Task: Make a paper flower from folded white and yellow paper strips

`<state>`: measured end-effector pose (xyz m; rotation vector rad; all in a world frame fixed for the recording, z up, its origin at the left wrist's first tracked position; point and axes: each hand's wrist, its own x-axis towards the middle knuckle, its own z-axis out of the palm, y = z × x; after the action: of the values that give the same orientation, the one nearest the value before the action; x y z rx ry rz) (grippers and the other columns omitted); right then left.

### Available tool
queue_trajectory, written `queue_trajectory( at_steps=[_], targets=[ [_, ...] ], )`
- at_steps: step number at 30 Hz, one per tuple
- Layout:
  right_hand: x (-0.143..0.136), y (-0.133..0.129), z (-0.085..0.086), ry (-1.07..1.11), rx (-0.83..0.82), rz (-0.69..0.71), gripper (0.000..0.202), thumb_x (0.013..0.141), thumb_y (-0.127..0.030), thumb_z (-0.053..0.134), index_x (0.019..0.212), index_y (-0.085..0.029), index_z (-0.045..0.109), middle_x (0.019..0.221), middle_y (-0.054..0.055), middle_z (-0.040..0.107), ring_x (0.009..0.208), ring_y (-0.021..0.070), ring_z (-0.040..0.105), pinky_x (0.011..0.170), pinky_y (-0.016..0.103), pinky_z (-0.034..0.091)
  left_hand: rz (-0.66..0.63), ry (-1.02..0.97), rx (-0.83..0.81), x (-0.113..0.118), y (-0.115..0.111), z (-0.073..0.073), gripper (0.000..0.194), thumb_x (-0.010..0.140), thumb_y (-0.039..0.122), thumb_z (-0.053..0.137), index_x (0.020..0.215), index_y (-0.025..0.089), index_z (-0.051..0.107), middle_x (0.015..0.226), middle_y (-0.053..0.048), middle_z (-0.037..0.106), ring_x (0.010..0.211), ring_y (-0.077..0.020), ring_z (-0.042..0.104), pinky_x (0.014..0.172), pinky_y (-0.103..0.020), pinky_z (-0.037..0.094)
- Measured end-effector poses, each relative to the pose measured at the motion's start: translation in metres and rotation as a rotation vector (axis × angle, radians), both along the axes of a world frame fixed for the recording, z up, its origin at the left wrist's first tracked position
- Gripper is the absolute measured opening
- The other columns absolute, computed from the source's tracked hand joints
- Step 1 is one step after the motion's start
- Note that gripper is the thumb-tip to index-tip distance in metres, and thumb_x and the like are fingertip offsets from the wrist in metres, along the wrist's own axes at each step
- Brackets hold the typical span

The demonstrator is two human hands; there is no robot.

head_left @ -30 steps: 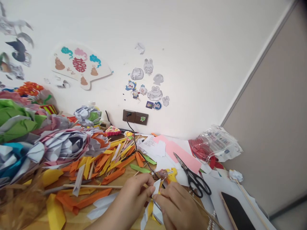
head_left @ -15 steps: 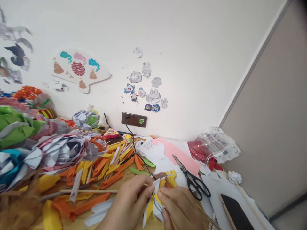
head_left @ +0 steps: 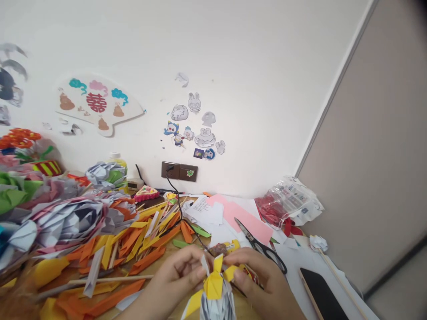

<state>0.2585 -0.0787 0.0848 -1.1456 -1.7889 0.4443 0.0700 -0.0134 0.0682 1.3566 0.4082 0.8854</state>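
A folded paper flower (head_left: 214,284), yellow at its centre with white folded petals below, is between my two hands at the bottom centre. My left hand (head_left: 180,278) pinches a white strip at the flower's upper left between thumb and forefinger. On the other side, my right hand (head_left: 258,278) has thumb and forefinger closed on a yellow petal. Just behind the flower lies a yellow tool (head_left: 232,246), partly hidden by my fingers, with a black cord running from it. Black-handled scissors (head_left: 258,244) lie beyond my right hand.
Orange and yellow folded strips (head_left: 147,262) cover the table's left side, beside large paper flowers (head_left: 70,220). A phone (head_left: 322,293) lies on white paper at the right. Pink paper (head_left: 247,218), a plastic bag (head_left: 290,200) and a wall socket (head_left: 179,171) are further back.
The flower has turned so its yellow centre faces up in view. My hands have moved apart to either side of it. The camera view has shifted slightly right.
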Motion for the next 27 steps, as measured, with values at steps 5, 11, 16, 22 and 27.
queue_trajectory(
  at_steps=[5,11,16,22,27],
  targets=[
    [-0.009,0.007,-0.017,0.503,-0.325,0.103,0.03,0.071,-0.036,0.066,0.096,-0.02,0.062,0.095,0.008,0.067,0.089,0.0222,0.063,0.079,0.035,0.05,0.003,-0.049,-0.056,0.0,0.001,-0.005,0.023,0.064,0.034,0.073,0.066,0.017,0.058,0.065,0.003,0.059,0.057,-0.0073,0.051,0.055,-0.016,0.041],
    [-0.011,0.01,-0.017,0.578,-0.337,0.049,0.025,0.066,-0.031,0.068,0.087,-0.018,0.065,0.087,0.008,0.068,0.084,0.0226,0.063,0.076,0.035,0.05,0.065,0.175,0.189,-0.003,0.01,-0.005,0.009,0.067,0.026,0.069,0.068,0.018,0.065,0.076,-0.003,0.068,0.075,-0.0158,0.062,0.069,-0.023,0.049],
    [-0.009,0.01,-0.014,0.178,-0.105,-0.101,0.029,0.067,-0.011,0.06,0.094,-0.021,0.066,0.091,0.006,0.066,0.084,0.0188,0.062,0.071,0.027,0.051,0.299,0.311,0.398,-0.011,0.013,0.004,0.021,0.083,0.028,0.048,0.094,0.022,0.065,0.096,-0.005,0.068,0.093,-0.0177,0.061,0.084,-0.027,0.048],
    [-0.014,0.007,-0.017,-0.057,0.253,-0.174,0.03,0.068,-0.005,0.057,0.092,-0.021,0.062,0.083,0.003,0.065,0.078,0.0145,0.061,0.068,0.022,0.05,0.377,0.437,0.85,-0.002,-0.008,0.004,0.026,0.075,0.024,0.06,0.101,0.028,0.064,0.098,-0.003,0.068,0.094,-0.0164,0.061,0.085,-0.025,0.049],
    [-0.014,0.007,-0.016,-0.158,0.397,-0.222,0.025,0.072,-0.004,0.056,0.091,-0.021,0.059,0.079,0.002,0.065,0.075,0.0145,0.058,0.066,0.023,0.048,0.422,0.446,0.905,0.004,-0.015,0.001,0.031,0.077,0.02,0.057,0.106,0.028,0.062,0.102,-0.004,0.067,0.094,-0.0156,0.061,0.082,-0.023,0.05]
  ],
)
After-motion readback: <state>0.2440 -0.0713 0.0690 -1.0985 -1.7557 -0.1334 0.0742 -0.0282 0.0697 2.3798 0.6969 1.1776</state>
